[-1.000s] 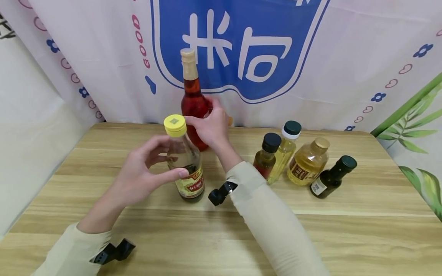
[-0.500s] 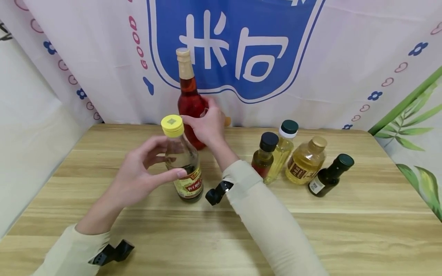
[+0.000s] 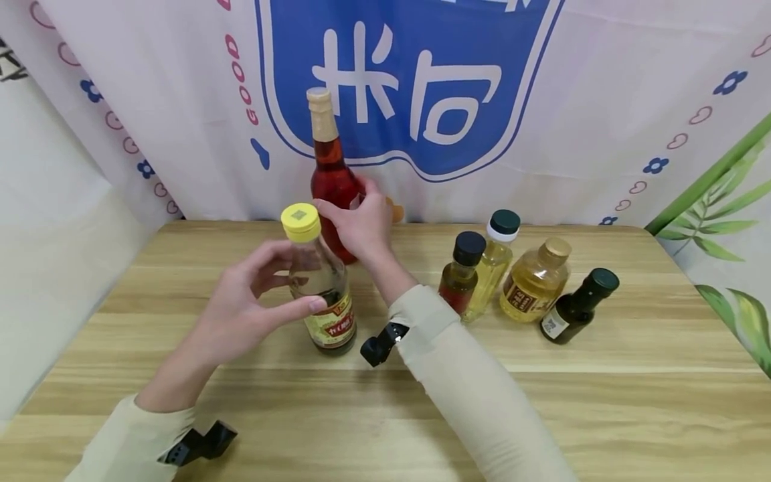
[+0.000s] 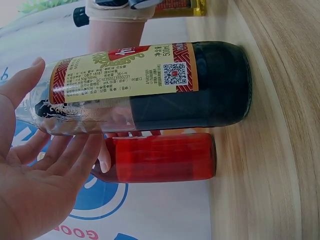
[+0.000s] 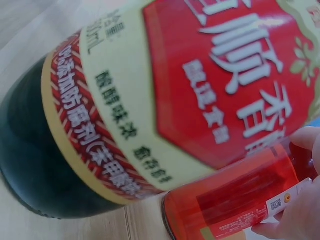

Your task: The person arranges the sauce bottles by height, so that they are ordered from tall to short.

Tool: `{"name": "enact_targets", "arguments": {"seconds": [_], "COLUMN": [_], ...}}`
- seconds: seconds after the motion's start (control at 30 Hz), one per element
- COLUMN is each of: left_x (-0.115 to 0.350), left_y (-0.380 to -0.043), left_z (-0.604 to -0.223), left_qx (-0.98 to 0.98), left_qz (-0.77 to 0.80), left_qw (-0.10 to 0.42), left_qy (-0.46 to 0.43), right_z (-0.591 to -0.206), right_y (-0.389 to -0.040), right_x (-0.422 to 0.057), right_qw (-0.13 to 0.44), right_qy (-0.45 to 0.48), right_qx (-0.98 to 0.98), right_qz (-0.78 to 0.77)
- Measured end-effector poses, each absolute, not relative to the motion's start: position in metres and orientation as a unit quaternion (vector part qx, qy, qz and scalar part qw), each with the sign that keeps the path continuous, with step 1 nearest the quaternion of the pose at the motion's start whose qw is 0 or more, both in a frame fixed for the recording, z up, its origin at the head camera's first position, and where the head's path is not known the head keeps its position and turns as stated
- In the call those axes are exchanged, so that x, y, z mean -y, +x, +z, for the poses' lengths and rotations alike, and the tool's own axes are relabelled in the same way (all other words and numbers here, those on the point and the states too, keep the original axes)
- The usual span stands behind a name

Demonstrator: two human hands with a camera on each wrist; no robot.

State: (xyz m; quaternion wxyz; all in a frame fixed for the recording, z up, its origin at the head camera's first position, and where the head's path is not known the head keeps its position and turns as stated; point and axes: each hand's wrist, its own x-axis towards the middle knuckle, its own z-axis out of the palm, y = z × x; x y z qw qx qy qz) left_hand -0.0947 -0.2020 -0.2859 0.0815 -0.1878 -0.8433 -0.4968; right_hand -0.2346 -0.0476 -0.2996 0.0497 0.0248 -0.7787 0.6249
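Note:
My left hand (image 3: 235,308) holds a clear glass vinegar bottle (image 3: 334,325) with a yellow cap, thumb in front and fingers round the far side. Dark liquid fills its lower part, and it stands upright on the table. In the left wrist view, fingers (image 4: 75,155) lie along the bottle's upper body. Just behind it, my right hand (image 3: 367,224) grips a tall bottle of red liquid (image 3: 331,181) with a cream-coloured neck wrap. The right wrist view has the vinegar label (image 5: 210,90) close up, with the red bottle (image 5: 235,195) beside it in my right fingers.
To the right stand a black-capped bottle (image 3: 460,284), a green-capped oil bottle (image 3: 490,274), a gold-capped oil bottle (image 3: 533,288) and a small dark bottle (image 3: 572,314). My right forearm (image 3: 470,381) crosses the wooden table (image 3: 638,402). A printed curtain (image 3: 572,167) hangs behind.

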Motion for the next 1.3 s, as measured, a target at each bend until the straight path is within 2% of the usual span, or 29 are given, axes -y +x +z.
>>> {"name": "enact_targets", "arguments": {"seconds": [0.7, 1.3], "left_x": [0.201, 0.2], "left_y": [-0.095, -0.095], "left_z": [-0.287, -0.286], "left_qx": [0.845, 0.843], "left_qz": [-0.494, -0.498], "left_qw": [0.085, 0.083], "left_qy": [-0.187, -0.187], "right_z": [-0.29, -0.232], "right_y": [-0.23, -0.197], "right_x": [0.043, 0.013], "right_qw": [0.037, 0.047], "right_qy": [0.017, 0.028], "right_qx": [0.786, 0.773], "right_qz": [0.616, 0.632]}}
